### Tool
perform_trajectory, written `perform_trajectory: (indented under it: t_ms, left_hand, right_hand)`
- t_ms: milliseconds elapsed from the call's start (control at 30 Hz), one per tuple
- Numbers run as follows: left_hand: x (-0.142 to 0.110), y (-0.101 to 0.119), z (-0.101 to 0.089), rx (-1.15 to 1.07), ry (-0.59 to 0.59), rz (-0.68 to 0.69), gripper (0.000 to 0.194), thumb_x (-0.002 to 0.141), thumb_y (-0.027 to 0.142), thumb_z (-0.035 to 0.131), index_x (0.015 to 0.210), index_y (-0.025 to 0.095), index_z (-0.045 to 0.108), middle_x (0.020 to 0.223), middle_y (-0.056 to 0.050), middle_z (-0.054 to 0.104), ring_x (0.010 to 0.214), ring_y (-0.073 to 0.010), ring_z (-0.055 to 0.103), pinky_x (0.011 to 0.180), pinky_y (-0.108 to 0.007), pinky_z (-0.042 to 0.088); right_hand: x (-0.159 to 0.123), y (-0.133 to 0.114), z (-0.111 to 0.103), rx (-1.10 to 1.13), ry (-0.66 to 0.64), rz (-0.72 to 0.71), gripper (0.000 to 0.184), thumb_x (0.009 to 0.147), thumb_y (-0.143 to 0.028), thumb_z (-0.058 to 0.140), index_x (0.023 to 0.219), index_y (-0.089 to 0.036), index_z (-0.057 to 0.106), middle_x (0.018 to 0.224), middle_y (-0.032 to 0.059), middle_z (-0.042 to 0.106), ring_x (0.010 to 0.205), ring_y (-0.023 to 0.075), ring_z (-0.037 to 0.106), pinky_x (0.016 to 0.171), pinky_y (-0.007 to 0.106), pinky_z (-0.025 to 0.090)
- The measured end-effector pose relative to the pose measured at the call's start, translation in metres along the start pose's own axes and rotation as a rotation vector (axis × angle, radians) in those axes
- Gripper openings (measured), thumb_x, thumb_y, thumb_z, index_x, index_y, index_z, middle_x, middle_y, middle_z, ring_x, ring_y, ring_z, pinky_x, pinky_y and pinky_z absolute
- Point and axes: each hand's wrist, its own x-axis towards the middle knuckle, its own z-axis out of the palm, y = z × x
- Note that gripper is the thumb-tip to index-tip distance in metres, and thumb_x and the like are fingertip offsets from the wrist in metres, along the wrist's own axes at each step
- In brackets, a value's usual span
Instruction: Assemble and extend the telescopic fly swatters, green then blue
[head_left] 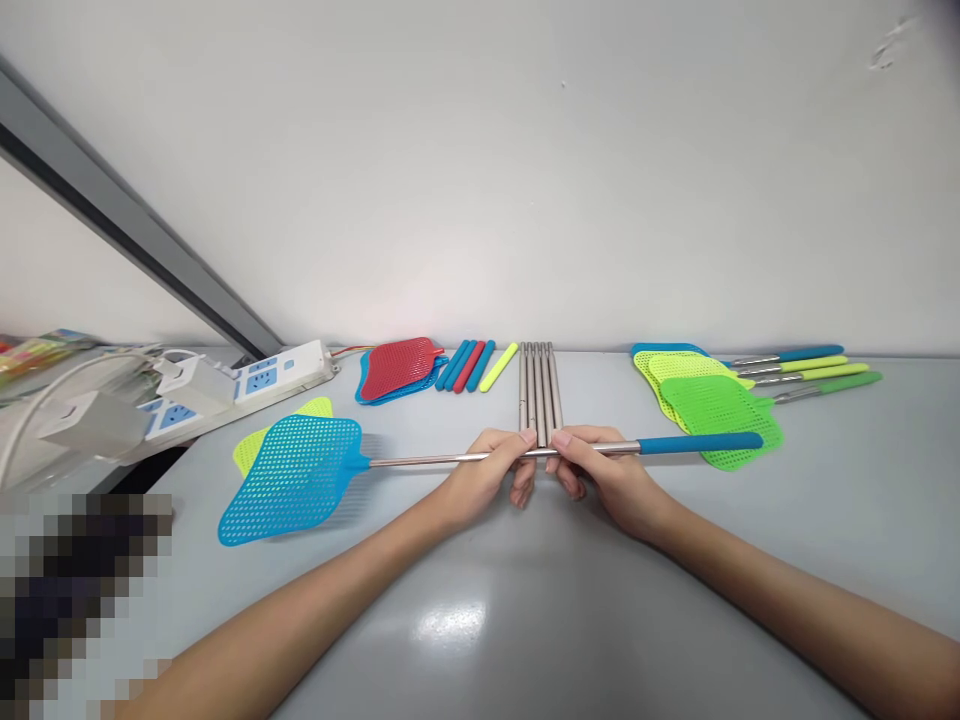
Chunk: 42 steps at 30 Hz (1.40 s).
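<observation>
A blue fly swatter (296, 480) with an extended metal rod and a blue grip lies crosswise in both my hands, its mesh head to the left. My left hand (491, 470) pinches the thin part of the rod. Close beside it, my right hand (600, 475) is closed on the thicker rod sections near the blue grip. Just behind my fingers several bare metal rods (538, 385) lie side by side. A yellow swatter head (255, 447) shows partly beneath the blue one.
Red and blue swatter heads (401, 368) and several coloured grips (469, 366) lie at the back. Swatters with grips, the green one (724, 415) in front, are stacked at right. A power strip (277, 375) with plugs and cables stands at left, against the wall (525, 180).
</observation>
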Motion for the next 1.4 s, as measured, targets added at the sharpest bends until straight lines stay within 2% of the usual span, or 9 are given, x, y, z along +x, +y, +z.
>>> perform_trajectory:
  t_ms: [867,1100,1300,1400]
  left_hand:
    - [-0.002,0.004,0.002,0.132,-0.003,-0.019,0.054,0.086,0.040,0.030,0.041,0.014,0.043,0.041,0.000,0.042,0.048,-0.0097,0.045,0.057,-0.023,0.037]
    - [-0.003,0.007,0.003,0.182,-0.015,-0.014,0.050,0.085,0.043,0.034,0.044,0.015,0.042,0.042,0.002,0.041,0.046,-0.0095,0.043,0.054,-0.023,0.036]
    - [-0.006,0.015,0.009,0.158,-0.126,-0.024,0.049,0.086,0.043,0.031,0.047,0.014,0.043,0.051,-0.001,0.047,0.062,-0.0136,0.054,0.065,-0.024,0.040]
    - [-0.006,0.016,0.010,0.140,-0.145,-0.029,0.048,0.085,0.043,0.031,0.051,0.013,0.046,0.048,0.000,0.044,0.059,-0.0143,0.054,0.062,-0.024,0.041]
  right_hand:
    - [0.000,0.002,0.001,0.005,-0.001,0.007,0.036,0.080,-0.040,0.044,0.057,-0.014,0.054,0.043,-0.0021,0.044,0.042,0.0092,0.039,0.045,0.024,0.030]
    - [0.000,0.000,0.002,0.050,-0.027,0.023,0.038,0.081,-0.038,0.041,0.054,-0.015,0.053,0.043,-0.0011,0.045,0.042,0.0098,0.040,0.045,0.024,0.030]
    - [-0.007,0.001,0.013,0.188,-0.009,0.071,0.046,0.083,-0.040,0.036,0.044,-0.016,0.041,0.039,-0.0028,0.036,0.043,0.0098,0.040,0.046,0.022,0.031]
    - [-0.010,0.001,0.017,0.130,-0.025,0.060,0.044,0.083,-0.040,0.036,0.047,-0.016,0.043,0.042,-0.0016,0.041,0.046,0.0099,0.041,0.046,0.021,0.031]
